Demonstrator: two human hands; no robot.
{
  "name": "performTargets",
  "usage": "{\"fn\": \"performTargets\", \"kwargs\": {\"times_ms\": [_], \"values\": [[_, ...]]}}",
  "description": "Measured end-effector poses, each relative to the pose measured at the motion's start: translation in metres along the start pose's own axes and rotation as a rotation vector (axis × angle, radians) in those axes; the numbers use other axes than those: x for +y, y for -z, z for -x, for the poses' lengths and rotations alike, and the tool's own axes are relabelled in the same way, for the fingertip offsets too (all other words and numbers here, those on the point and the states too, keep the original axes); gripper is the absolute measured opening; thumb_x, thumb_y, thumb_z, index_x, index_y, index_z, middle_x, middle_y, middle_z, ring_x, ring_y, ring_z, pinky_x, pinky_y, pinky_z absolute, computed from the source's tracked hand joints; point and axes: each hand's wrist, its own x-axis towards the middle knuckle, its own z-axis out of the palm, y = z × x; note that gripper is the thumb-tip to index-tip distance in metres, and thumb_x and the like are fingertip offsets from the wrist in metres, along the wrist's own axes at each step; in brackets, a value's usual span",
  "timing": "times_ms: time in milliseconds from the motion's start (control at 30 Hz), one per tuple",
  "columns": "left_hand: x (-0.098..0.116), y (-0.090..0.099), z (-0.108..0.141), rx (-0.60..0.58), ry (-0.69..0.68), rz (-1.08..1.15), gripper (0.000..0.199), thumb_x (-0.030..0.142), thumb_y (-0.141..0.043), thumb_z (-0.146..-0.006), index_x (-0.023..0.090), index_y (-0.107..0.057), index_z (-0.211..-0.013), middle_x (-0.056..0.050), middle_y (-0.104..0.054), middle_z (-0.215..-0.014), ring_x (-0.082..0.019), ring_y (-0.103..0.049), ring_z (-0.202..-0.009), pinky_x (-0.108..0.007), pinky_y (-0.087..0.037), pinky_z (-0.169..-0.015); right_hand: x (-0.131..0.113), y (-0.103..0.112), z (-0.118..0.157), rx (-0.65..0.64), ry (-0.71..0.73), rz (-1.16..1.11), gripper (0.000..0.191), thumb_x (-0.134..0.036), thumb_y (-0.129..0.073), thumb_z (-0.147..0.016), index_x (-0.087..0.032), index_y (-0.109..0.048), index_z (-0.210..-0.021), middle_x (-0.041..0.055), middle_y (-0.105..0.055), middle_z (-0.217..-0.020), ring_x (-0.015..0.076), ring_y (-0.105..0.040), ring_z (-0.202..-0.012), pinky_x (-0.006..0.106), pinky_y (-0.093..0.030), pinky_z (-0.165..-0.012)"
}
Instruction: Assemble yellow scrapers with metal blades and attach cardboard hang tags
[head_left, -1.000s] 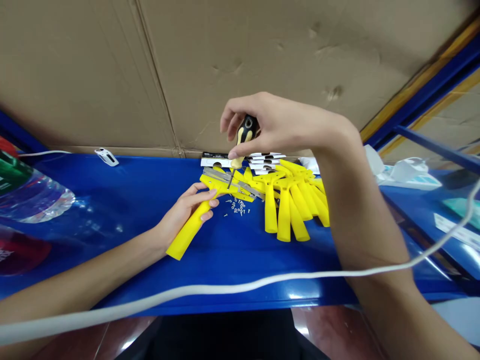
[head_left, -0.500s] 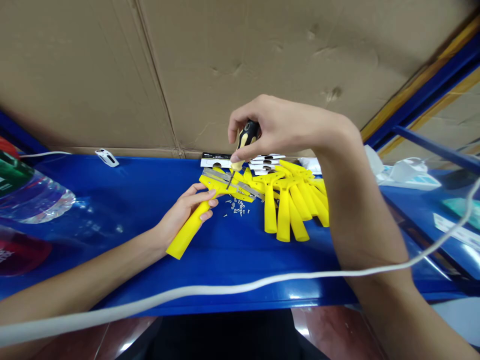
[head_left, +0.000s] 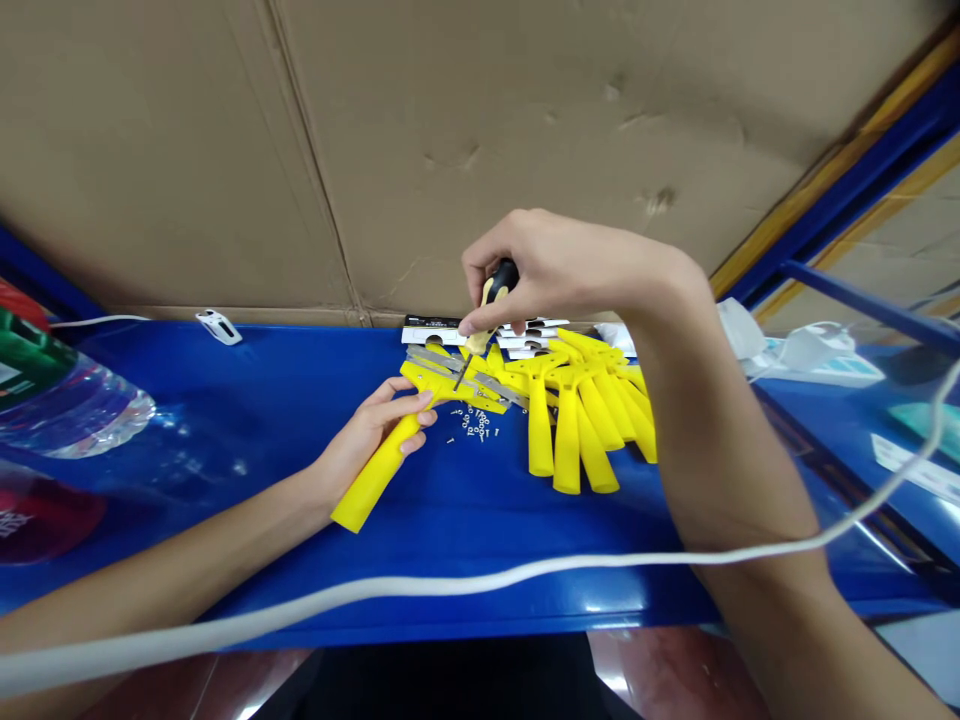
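Note:
My left hand [head_left: 382, 420] is wrapped round the neck of a yellow handle [head_left: 369, 482], whose wide head carries a grey metal blade. From above, my right hand [head_left: 525, 270] grips a black and cream screwdriver [head_left: 491, 300]. Its shaft slants down, with the tip at the head of the yellow handle. Several small screws [head_left: 478, 422] lie scattered just right of that head. Further right, several more yellow handles [head_left: 568, 440] are piled together. Behind them sit black and white packets [head_left: 432, 329].
Bottles [head_left: 75, 400] stand at the left. A small white device [head_left: 218, 327] lies at the back left. A white cable [head_left: 480, 578] crosses the near side, over the right forearm. A white power strip [head_left: 832, 368] is at the right, and cardboard [head_left: 187, 160] walls the back.
The whole view has shifted slightly, with the table a little lower in it. My right hand has changed its finger position slightly on the screwdriver. Both hands keep their holds.

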Motion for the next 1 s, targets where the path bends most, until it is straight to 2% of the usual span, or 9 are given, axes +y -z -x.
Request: {"fn": "performTargets", "kwargs": {"times_ms": [133, 333, 533, 900, 1000], "values": [[0.0006, -0.0023, 0.0004, 0.009, -0.003, 0.003, 0.036, 0.006, -0.085, -0.086, 0.019, -0.059, -0.107, -0.006, -0.071, -0.090, -0.009, -0.059, -0.057, -0.014, -0.037, -0.040, -0.0009, 0.0015, -0.0007, -0.017, -0.002, 0.013, 0.029, -0.045, -0.086, -0.096, -0.020, -0.076, -0.085, 0.0014, -0.076, -0.073, 0.0148, -0.064, -0.066, 0.031, -0.038, -0.061], [0.0013, -0.0020, 0.0017, -0.001, -0.002, 0.005, 0.038, 0.010, -0.088, -0.086, 0.019, -0.059, -0.108, -0.006, -0.070, -0.092, -0.008, -0.059, -0.057, -0.014, -0.038, -0.041, 0.0013, 0.0005, 0.0003, -0.033, -0.086, -0.032, 0.032, -0.047, -0.085, -0.095, -0.018, -0.077, -0.087, 0.0021, -0.072, -0.070, 0.0181, -0.067, -0.072, 0.031, -0.044, -0.069], [0.0021, 0.0015, 0.0017, -0.054, 0.003, -0.052, 0.043, 0.017, -0.091, -0.086, 0.022, -0.053, -0.105, 0.000, -0.067, -0.077, -0.006, -0.051, -0.045, -0.014, -0.037, -0.040, 0.0049, 0.0004, 0.0017, -0.015, -0.090, -0.070, 0.040, -0.051, -0.086, -0.093, -0.020, -0.073, -0.073, 0.0019, -0.070, -0.061, 0.0173, -0.065, -0.061, 0.033, -0.044, -0.064], [0.0018, -0.0027, 0.0052, -0.063, -0.016, -0.087, 0.050, 0.021, -0.096, -0.082, 0.023, -0.051, -0.105, 0.001, -0.068, -0.075, -0.006, -0.052, -0.045, -0.014, -0.037, -0.040, 0.0030, -0.0004, 0.0015, -0.027, -0.164, -0.101, 0.049, -0.056, -0.084, -0.094, -0.020, -0.068, -0.065, 0.0052, -0.068, -0.058, 0.0192, -0.065, -0.057, 0.035, -0.045, -0.061], [0.0018, -0.0010, 0.0050, -0.061, -0.020, -0.082, 0.051, 0.021, -0.096, -0.083, 0.023, -0.050, -0.106, 0.001, -0.068, -0.076, -0.006, -0.052, -0.046, -0.013, -0.038, -0.041, 0.0030, 0.0010, 0.0031, -0.035, -0.171, -0.066, 0.049, -0.058, -0.082, -0.095, -0.019, -0.074, -0.068, 0.0056, -0.069, -0.059, 0.0196, -0.066, -0.057, 0.036, -0.044, -0.060]]}}
